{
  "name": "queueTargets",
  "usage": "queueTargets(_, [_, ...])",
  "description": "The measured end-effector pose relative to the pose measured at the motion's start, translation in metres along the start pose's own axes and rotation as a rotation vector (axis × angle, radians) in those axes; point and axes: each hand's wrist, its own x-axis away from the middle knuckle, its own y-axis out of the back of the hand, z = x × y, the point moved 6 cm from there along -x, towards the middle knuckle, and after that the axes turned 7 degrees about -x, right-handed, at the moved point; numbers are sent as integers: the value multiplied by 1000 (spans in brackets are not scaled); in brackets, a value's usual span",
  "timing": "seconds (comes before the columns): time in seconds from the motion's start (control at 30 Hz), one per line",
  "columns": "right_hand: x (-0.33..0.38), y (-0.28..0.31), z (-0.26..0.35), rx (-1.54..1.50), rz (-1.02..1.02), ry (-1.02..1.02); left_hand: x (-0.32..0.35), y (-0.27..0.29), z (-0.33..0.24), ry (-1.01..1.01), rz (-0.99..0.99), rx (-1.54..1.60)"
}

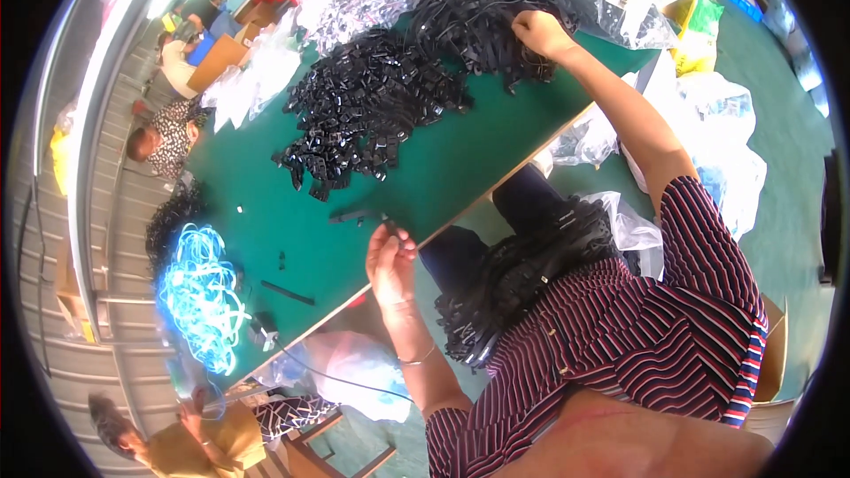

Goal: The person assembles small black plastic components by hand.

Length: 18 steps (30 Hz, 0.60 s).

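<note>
My left hand (390, 258) is closed in a pinch on a small dark piece (390, 225), just above the near edge of the green table (425, 168). Close to it lies a short black plastic part (347, 216). My right hand (542, 34) reaches to the far side, its fingers curled at the heap of black straps (482, 13); what they hold is hidden. Left of that heap, many small black clip-like parts (363, 102) are piled. On my lap rests a bundle of black straps (531, 274).
A heap of clear glossy strips (202, 296) lies at the table's left end. A black stick-like piece (288, 292) is nearer. Plastic bags (708, 142) stand on the right. Co-workers (168, 142) sit along the left; one person in yellow-brown (208, 451) is at the lower left.
</note>
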Motion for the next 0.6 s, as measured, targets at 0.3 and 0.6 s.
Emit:
queueTargets(0.3, [97,23,65,-972,273,-352,-6,-96,57,203,281,256])
queueTargets(0.6, [201,-19,119,-897,422,-184,-17,-151,81,164,339,-280])
